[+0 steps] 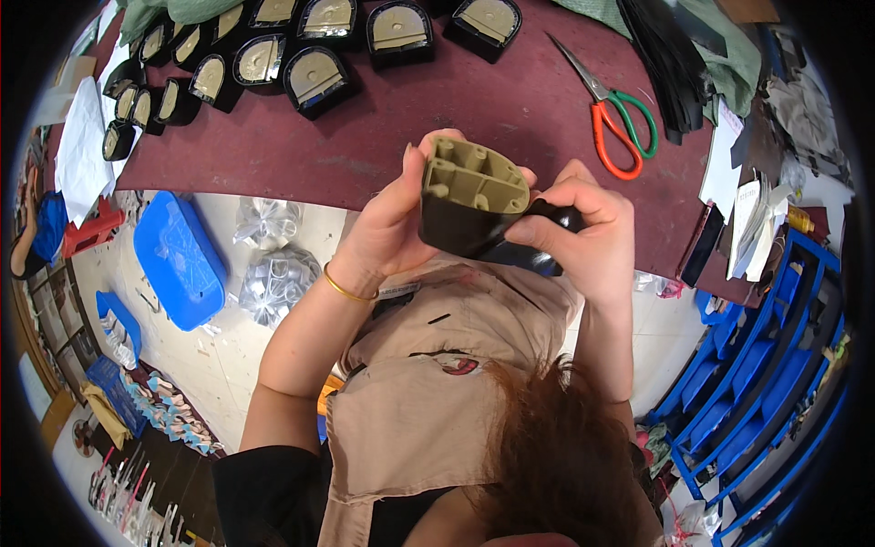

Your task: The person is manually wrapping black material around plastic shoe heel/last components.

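A chunky shoe heel block [474, 196], beige ribbed plastic on its upturned face and wrapped in glossy black covering on its sides, was held above the near edge of the dark red felt-topped table [365, 150], between the two hands. The left hand [387, 223], a thin gold bangle [346, 290] at its wrist, cupped the block's left side with fingers curled round the back and the thumb along the black wall. The right hand [588, 232] was closed on the block's right end, thumb and fingers pinching the black covering there. On the table beyond the block, rows of finished black heel blocks with beige faces [314, 77] stood toward the far left. A pair of scissors with one orange and one green handle [615, 114] lay on the table to the right of the block. Below the table's left edge, a blue plastic lid [178, 260] lay on the floor beside crumpled clear wrappers [273, 278].
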Demonstrator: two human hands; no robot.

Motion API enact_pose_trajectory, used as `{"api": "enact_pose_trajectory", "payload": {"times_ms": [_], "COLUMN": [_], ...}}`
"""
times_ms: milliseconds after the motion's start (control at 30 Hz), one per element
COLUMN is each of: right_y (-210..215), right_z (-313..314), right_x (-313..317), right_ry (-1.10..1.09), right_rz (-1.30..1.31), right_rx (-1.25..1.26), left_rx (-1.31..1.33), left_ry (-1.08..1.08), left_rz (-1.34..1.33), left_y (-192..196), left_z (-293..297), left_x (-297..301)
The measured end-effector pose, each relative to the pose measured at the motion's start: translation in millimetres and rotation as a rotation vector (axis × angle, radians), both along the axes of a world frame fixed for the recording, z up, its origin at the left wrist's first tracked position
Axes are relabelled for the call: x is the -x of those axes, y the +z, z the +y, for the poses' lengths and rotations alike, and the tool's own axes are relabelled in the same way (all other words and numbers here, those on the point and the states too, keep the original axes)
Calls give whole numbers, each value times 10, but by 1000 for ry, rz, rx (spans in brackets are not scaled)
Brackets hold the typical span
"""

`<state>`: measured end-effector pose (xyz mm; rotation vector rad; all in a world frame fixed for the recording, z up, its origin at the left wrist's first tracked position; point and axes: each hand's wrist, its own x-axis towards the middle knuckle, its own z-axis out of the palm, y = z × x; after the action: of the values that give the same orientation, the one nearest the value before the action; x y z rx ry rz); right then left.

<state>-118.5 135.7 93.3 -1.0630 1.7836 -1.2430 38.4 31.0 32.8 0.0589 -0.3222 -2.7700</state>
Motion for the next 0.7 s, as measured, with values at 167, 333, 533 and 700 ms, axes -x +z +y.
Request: {"api": "enact_pose_trajectory", "payload": {"times_ms": [167, 333, 533, 700], "right_y": [65, 85, -138, -185], "right_z": [37, 85, 0, 12], "right_x": [-58, 139, 245, 200], "right_ry": [3, 69, 91, 70], "right_rz": [68, 105, -369, -464], "right_rx": [-33, 2, 7, -53], "left_rx": [355, 314, -210, -208], "left_ry": [60, 103, -82, -153], "left_rz": [-308, -338, 107, 46], "left_y": [-6, 31, -160, -219], "left_z": [29, -15, 214, 160], "left_x": [-2, -40, 0, 11]}}
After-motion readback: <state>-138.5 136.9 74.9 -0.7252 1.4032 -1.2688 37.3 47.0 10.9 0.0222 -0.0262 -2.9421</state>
